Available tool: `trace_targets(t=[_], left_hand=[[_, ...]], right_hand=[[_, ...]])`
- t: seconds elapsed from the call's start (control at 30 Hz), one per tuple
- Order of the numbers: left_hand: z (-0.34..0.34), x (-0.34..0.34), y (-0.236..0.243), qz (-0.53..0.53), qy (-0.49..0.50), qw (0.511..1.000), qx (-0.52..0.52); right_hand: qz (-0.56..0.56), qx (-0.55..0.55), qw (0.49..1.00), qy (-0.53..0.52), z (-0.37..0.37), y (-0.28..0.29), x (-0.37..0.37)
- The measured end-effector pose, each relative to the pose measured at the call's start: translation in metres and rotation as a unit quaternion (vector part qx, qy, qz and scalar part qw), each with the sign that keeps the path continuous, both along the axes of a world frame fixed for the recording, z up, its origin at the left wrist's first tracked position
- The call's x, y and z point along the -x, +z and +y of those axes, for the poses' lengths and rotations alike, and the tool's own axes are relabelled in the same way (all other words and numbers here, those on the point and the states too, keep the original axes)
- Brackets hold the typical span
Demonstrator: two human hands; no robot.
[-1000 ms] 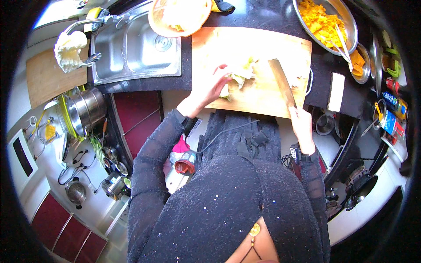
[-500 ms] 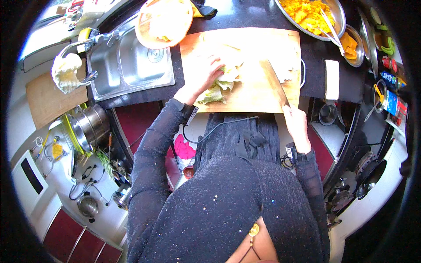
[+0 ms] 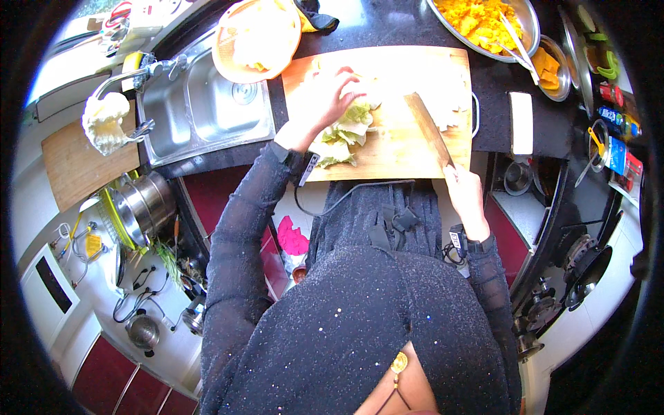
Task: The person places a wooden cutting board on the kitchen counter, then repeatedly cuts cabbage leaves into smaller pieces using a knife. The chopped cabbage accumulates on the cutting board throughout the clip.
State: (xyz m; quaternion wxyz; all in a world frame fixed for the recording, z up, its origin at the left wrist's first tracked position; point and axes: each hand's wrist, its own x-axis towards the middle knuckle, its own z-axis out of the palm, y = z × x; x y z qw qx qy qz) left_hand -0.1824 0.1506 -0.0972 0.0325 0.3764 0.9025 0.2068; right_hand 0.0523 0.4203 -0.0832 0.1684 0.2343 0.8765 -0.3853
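The right hand (image 3: 467,197) is closed round the knife (image 3: 427,130), angled over the board (image 3: 394,164), probably to spare the leaves (image 3: 348,131) at near left; the left hand (image 3: 333,104), fingers parted beside them, looks empty.

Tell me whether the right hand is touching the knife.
Touching: the head view shows the right hand closed around the near end of the knife.

- Here's the left hand (image 3: 337,104), fingers parted, right by the pale-green leaves (image 3: 344,136) on the wooden board (image 3: 401,155)!
- Right hand (image 3: 467,197) gripping the knife (image 3: 427,128), angled across the board (glare whitens its far part).
- Beyond: orange colander (image 3: 223,45) left, metal bowl (image 3: 530,31) of orange mash (image 3: 474,21) right.
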Motion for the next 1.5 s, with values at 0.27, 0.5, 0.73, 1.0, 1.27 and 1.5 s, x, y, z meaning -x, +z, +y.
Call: trace_targets(t=[0.27, 0.5, 0.73, 1.0, 1.27, 1.5], left_hand=[[0.022, 0.046, -0.034, 0.063, 0.053, 0.968, 0.238], [0.008, 0.041, -0.008, -0.032, 0.103, 0.994, -0.013], [0.010, 0.016, 0.060, 0.037, 0.095, 0.984, -0.148], [0.063, -0.054, 0.009, 0.003, -0.052, 0.999, -0.007], [0.063, -0.091, -0.028, -0.028, -0.112, 0.991, 0.068], [0.048, -0.089, -0.033, 0.015, -0.115, 0.991, 0.063]], right_hand=[[0.050, -0.022, 0.999, 0.004, -0.004, -0.011, -0.002], [0.018, 0.025, 0.999, -0.021, -0.002, -0.006, -0.009], [0.010, 0.025, 0.999, -0.029, 0.003, -0.007, -0.009], [0.023, 0.023, 0.998, -0.062, 0.011, -0.011, -0.007], [0.032, 0.015, 0.999, -0.021, 0.011, 0.005, -0.011], [0.038, -0.227, 0.961, 0.152, -0.008, -0.003, -0.015]])
